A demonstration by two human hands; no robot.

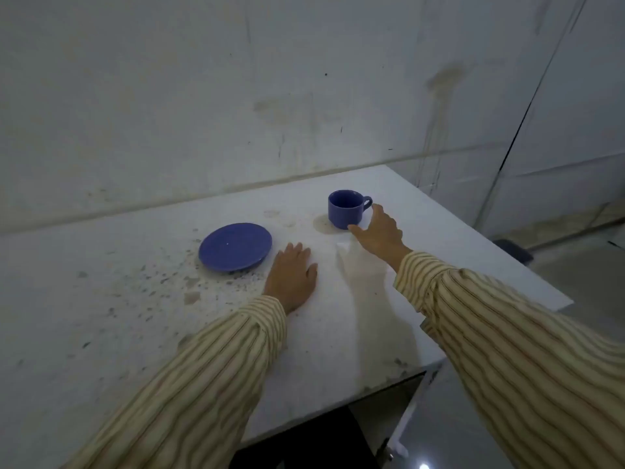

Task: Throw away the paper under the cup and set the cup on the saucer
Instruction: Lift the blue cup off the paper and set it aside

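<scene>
A blue cup [345, 209] stands upright on the white table, its handle turned to the right. A white sheet of paper [351, 258] lies under and in front of it, hard to tell from the tabletop. An empty blue saucer [235, 247] sits to the cup's left. My right hand [378, 231] is spread open just right of the cup, thumb near its base and fingers by the handle, holding nothing. My left hand [292, 274] lies flat on the table, fingers apart, between the saucer and the paper.
The white table [101, 316] is stained and speckled with dark crumbs around the saucer. It meets a grey wall at the back. Its right edge [490, 238] and front edge drop to the floor. A dark object [514, 250] lies on the floor to the right.
</scene>
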